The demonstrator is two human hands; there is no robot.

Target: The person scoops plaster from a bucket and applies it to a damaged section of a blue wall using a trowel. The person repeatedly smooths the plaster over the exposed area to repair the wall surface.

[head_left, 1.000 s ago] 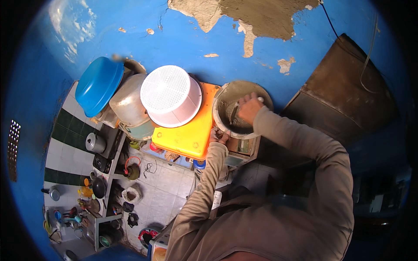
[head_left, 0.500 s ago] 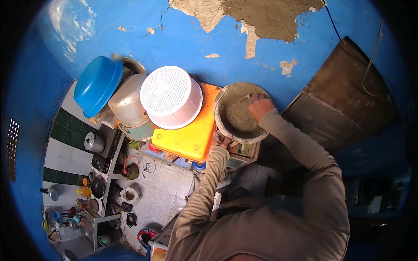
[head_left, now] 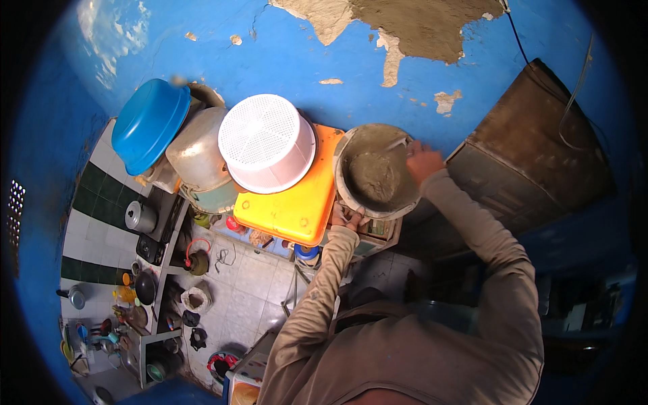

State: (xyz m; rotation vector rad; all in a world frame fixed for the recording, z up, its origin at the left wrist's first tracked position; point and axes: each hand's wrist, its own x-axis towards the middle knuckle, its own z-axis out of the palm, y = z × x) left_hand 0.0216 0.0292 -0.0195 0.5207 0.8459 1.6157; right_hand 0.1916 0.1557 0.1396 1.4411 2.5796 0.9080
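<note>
A round grey bucket [head_left: 343,177] holding wet grey mortar [head_left: 381,177] stands against the blue wall, tilted a little toward me. My left hand [head_left: 347,217] grips its near rim, fingers closed on the edge. Over the bucket's right rim, my right hand [head_left: 424,162] is closed around a trowel [head_left: 399,144], of which only a small pale grey part shows; the rest is hidden by the hand or too blurred to make out. Left of the bucket, a white perforated basket [head_left: 263,145] sits upside down on an orange-yellow plastic lid or box [head_left: 287,212].
A blue basin [head_left: 150,127] and a large metal pot [head_left: 197,148] stand farther left. A brown cabinet [head_left: 533,142] leans at the right. Above, the wall has a bare plaster patch [head_left: 418,27]. Kitchenware fills the lower-left counter [head_left: 152,317].
My right hand has moved right, from inside the bucket to its right rim, along with the trowel. The mortar's surface looks heaped differently. My left hand keeps its hold.
</note>
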